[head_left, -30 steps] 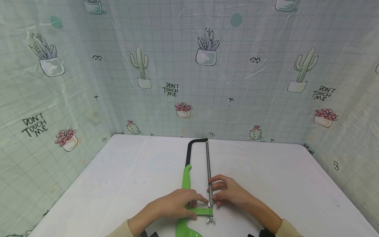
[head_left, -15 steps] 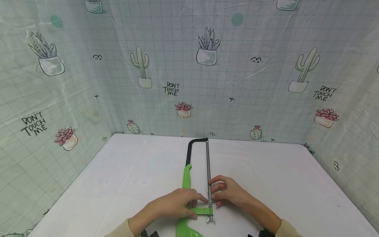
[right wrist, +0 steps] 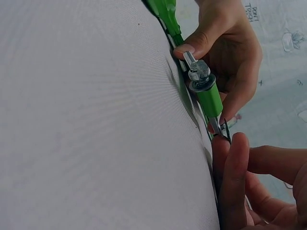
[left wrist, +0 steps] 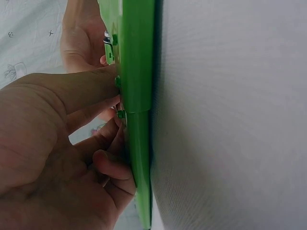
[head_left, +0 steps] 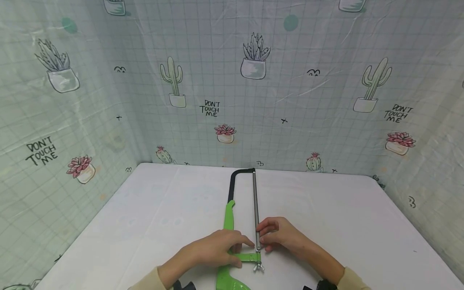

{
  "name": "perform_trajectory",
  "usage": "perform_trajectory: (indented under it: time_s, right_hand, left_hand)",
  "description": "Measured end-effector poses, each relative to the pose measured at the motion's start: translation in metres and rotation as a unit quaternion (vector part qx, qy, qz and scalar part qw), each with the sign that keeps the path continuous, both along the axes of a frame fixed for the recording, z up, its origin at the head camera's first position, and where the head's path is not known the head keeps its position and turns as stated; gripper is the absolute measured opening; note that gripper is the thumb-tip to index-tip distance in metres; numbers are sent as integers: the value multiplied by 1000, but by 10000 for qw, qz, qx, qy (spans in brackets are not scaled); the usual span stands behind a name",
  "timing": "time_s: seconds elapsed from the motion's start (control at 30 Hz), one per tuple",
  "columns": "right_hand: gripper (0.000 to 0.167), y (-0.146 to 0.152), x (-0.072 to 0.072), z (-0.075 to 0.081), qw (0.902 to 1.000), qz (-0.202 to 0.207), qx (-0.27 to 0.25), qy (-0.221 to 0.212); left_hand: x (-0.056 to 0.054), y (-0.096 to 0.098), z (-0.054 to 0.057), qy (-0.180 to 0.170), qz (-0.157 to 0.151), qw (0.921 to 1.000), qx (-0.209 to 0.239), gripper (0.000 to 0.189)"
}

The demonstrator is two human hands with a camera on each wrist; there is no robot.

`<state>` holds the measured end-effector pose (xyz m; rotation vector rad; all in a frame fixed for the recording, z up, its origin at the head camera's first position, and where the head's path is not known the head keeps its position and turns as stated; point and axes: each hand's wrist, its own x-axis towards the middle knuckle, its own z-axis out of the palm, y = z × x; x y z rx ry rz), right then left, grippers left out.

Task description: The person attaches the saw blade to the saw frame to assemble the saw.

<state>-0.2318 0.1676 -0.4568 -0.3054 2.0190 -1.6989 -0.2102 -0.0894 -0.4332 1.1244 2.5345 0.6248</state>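
Note:
A hacksaw point(head_left: 228, 219) lies flat on the white table, its black front bow point(head_left: 232, 187) pointing away from me. Its green handle runs off the lower edge of the head view. My left hand point(head_left: 217, 249) grips the green frame near the short crosspiece point(head_left: 248, 257), index finger reaching toward the blade's near end. With its thumb and fingers, my right hand point(head_left: 284, 233) pinches the silver blade point(head_left: 255, 201) just above that end. A wing nut point(right wrist: 196, 67) sits beyond the crosspiece in the right wrist view. Fingers partly hide the blade's near end.
The white tabletop point(head_left: 333, 225) spreads to both sides of the saw. A cactus-printed cloth point(head_left: 282, 96) hangs behind and at the sides. Dark wrist straps point(head_left: 326, 285) show at the bottom edge.
My right fingers have drawn together and slid slightly nearer along the blade. The blade's near end has shifted slightly. My left hand stays on the frame.

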Motion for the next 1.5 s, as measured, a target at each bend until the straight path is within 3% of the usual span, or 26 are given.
perform_trajectory:
  time_s: [0.37, 0.67, 1.5]
  right_hand:
    - [39, 0, 0, -1, 9999, 3, 104, 95]
    - [37, -2, 2, 1, 9997, 20, 201, 135]
    - [33, 0, -3, 3, 9998, 157, 98, 10]
  left_hand:
    - [-2, 0, -3, 207, -162, 9996, -38, 49]
    - [-2, 0, -3, 184, -184, 9997, -29, 49]
    - [-1, -1, 7, 64, -151, 9998, -93, 49]
